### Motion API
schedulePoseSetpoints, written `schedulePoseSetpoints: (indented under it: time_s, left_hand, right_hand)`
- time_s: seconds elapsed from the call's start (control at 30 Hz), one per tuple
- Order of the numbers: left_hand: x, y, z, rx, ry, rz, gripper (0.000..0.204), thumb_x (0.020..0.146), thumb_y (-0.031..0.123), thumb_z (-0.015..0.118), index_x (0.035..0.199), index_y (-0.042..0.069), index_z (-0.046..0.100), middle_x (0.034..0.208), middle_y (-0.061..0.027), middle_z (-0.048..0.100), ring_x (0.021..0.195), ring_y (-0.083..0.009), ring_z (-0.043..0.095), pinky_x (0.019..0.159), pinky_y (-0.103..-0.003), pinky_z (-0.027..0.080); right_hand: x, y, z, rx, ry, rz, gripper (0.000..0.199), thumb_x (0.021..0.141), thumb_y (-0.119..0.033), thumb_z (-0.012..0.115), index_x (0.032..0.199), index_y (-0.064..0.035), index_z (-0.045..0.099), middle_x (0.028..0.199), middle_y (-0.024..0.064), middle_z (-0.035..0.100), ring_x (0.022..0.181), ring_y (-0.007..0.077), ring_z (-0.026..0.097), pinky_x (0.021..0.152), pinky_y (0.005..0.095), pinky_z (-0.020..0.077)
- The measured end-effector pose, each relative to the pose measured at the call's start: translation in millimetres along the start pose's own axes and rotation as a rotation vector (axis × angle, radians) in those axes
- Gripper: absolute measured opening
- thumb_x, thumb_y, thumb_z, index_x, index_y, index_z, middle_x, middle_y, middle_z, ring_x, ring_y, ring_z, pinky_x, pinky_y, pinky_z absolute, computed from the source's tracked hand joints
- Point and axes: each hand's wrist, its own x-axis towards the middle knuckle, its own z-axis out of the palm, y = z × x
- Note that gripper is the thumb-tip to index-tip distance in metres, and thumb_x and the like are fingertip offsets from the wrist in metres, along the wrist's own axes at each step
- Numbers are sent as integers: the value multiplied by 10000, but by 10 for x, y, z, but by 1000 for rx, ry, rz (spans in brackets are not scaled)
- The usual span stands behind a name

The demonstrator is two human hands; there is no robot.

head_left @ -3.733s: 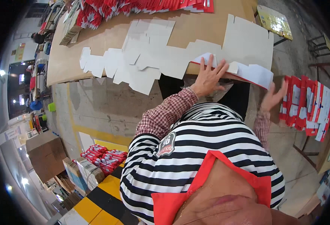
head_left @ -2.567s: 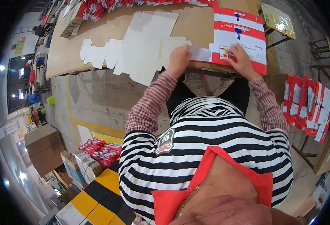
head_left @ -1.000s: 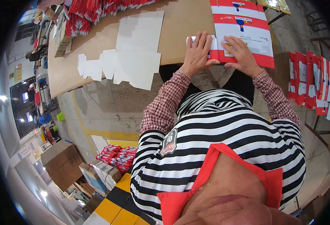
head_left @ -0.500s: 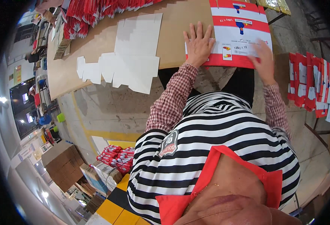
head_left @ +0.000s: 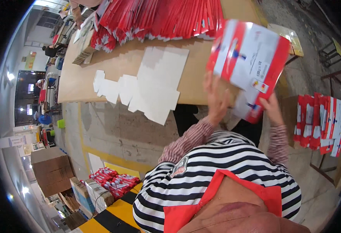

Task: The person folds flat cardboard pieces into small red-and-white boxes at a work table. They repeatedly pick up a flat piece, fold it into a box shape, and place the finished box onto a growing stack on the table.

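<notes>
A red and white printed carton [head_left: 252, 54], flattened and tilted, is raised off the near edge of the table. My right hand [head_left: 272, 110] grips its near right corner, the thumb over the printed side. Close to the carton's left edge is my left hand [head_left: 217, 101], with its fingers stretched out and apart, somewhat blurred; whether it touches the carton is hard to see. To the left, a white die-cut carton blank [head_left: 164, 72] lies flat on the table, partly over its near edge.
The brown table [head_left: 77, 83] holds a long row of red folded cartons [head_left: 159, 17] along its far side and a cardboard stack [head_left: 84, 48] at left. More red and white cartons [head_left: 320, 122] sit on a stand at right. Red and white bundles [head_left: 110, 184] are behind my left side.
The printed carton has come up off the table and turned, with my right hand now holding its corner. My left hand no longer lies flat on it and has moved nearer my body.
</notes>
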Motion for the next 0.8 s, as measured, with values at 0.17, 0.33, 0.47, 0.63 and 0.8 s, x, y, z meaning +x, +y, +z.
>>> schedulePoseSetpoints:
  time_s: [0.17,0.33,0.47,0.63,0.8]
  left_hand:
    - [-147,-665,-1377,491,-15,-35,496,950,236,599,1380,19,483,1416,-176,492,1383,-389,352,1141,-510,230]
    - [-715,-702,-2128,971,-271,-286,568,875,337,694,1344,73,515,1304,-155,505,1282,-369,421,1090,-554,252]
    - [-750,-863,-2168,956,-338,-251,550,816,257,753,1289,67,547,1240,-148,530,1203,-334,477,1050,-484,340]
    - [-415,-1026,-2385,890,-431,5,346,813,193,718,1123,85,606,1046,-113,636,1039,-265,601,916,-396,470]
    - [179,-372,-2851,1094,-380,108,123,815,140,614,935,111,614,819,-39,636,818,-214,629,723,-366,487]
  right_hand:
    - [978,-366,-1534,-252,-286,172,625,821,-32,648,1409,-104,449,1103,80,680,953,108,648,831,279,522]
    - [3395,222,-1375,-537,91,59,582,732,6,690,1305,-52,605,1112,89,698,908,153,677,793,292,557]
    - [4564,777,-27,-878,141,-42,536,803,-261,693,1313,-118,615,1186,205,674,1091,344,651,936,431,502]
    - [4549,910,149,-1088,173,-11,505,948,-404,517,1348,-101,569,1283,228,609,1204,387,570,1016,474,441]
    - [2239,-419,1661,-659,-325,-891,530,900,-265,678,1374,-77,536,1431,174,494,1326,345,463,1104,452,352]
